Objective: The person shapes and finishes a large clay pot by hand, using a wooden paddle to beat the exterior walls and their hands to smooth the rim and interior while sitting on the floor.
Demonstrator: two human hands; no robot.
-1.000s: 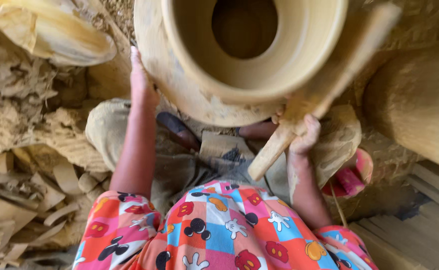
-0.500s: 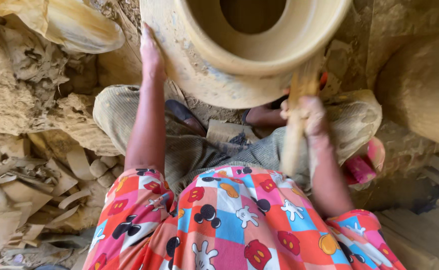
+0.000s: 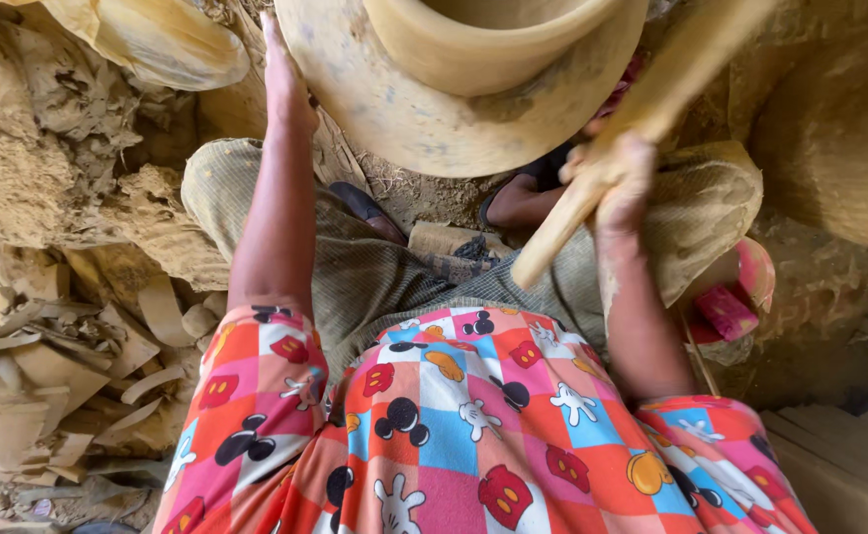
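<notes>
A large unfired clay pot [image 3: 424, 109] with a wide round mouth stands in front of me, above my knees. My left hand [image 3: 285, 74] lies flat against the pot's left side, fingers pointing up. My right hand [image 3: 617, 178] grips a flat wooden paddle [image 3: 641, 109], blurred, which slants up to the right beside the pot's lower right wall. My forearms come out of colourful checked sleeves [image 3: 473, 425].
Lumps and curled strips of dry clay [image 3: 58, 326] are piled on the left. Another clay vessel [image 3: 839, 129] stands at the right, a further one at the top left [image 3: 147, 35]. A pink plastic container [image 3: 740, 297] sits by my right knee. Wooden planks [image 3: 849, 465] lie lower right.
The paddle in my right hand has swung from upright to slanting up right beside the pot. The pot sits higher in view. My left hand stays on its side.
</notes>
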